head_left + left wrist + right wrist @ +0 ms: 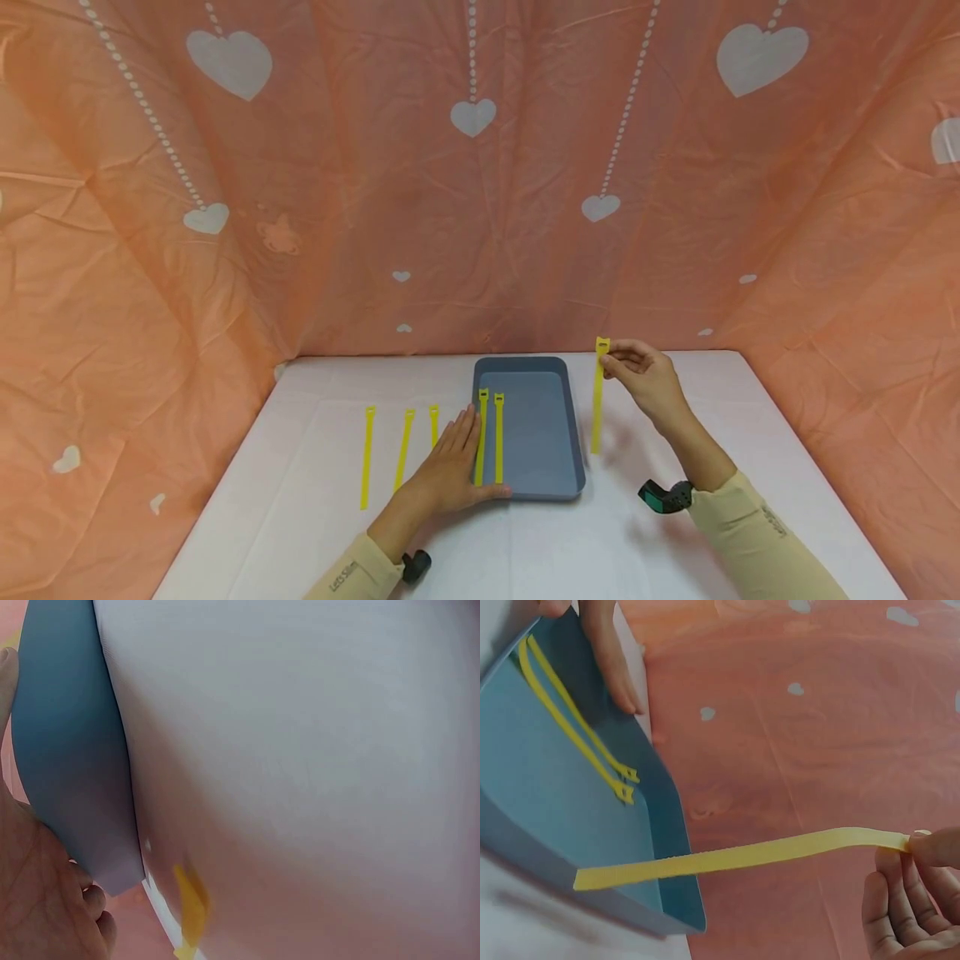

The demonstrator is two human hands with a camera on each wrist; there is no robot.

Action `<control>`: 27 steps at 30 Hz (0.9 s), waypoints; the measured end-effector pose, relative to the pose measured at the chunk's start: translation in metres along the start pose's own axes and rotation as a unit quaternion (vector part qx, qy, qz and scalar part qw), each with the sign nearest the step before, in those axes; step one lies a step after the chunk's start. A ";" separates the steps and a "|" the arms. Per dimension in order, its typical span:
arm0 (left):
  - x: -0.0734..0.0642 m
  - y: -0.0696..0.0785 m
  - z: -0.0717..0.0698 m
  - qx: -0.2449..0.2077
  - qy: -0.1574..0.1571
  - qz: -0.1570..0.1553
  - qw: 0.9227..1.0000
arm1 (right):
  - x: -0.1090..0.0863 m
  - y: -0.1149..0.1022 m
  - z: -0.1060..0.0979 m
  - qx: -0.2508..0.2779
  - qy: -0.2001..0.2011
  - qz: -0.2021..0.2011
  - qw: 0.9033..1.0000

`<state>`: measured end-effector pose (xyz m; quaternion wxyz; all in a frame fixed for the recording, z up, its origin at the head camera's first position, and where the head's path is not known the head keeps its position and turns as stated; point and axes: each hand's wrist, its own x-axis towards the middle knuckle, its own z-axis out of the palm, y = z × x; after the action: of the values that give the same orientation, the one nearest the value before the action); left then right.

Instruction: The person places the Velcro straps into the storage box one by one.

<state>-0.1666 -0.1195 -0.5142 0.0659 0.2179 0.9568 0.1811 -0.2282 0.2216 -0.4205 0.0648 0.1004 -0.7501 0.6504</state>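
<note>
My right hand [645, 379] pinches the slotted head of a yellow hook-and-loop cable tie [597, 417] between thumb and fingertips. The strap hangs straight down to the right of the grey-blue tray [536, 433]; in the right wrist view this held tie [727, 859] crosses in front of the tray's edge. Against the tray's left side rests my left hand [450, 471], fingers straight along the outer wall and thumb at the near corner. Inside the tray, two more yellow ties [574, 731] lie side by side near the left wall, heads at the far end.
Left of the tray, three yellow ties lie on the white tabletop: a leftmost tie [367, 458], a middle tie [403, 446] and a third tie [433, 425] partly behind my left hand. An orange curtain [360, 208] with white hearts surrounds the table's back and sides.
</note>
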 end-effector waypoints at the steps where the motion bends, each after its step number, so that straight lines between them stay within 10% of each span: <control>1: 0.000 0.000 0.000 -0.001 0.000 -0.001 1.000 | 0.000 -0.001 0.002 0.003 -0.002 0.000 1.000; 27: -0.002 0.002 -0.004 -0.003 -0.012 -0.005 1.000 | 0.006 0.014 0.052 0.080 -0.046 0.046 0.995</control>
<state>-0.1650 -0.1197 -0.5097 0.0788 0.2148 0.9564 0.1813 -0.2360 0.1714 -0.4400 -0.0081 0.1007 -0.7017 0.7053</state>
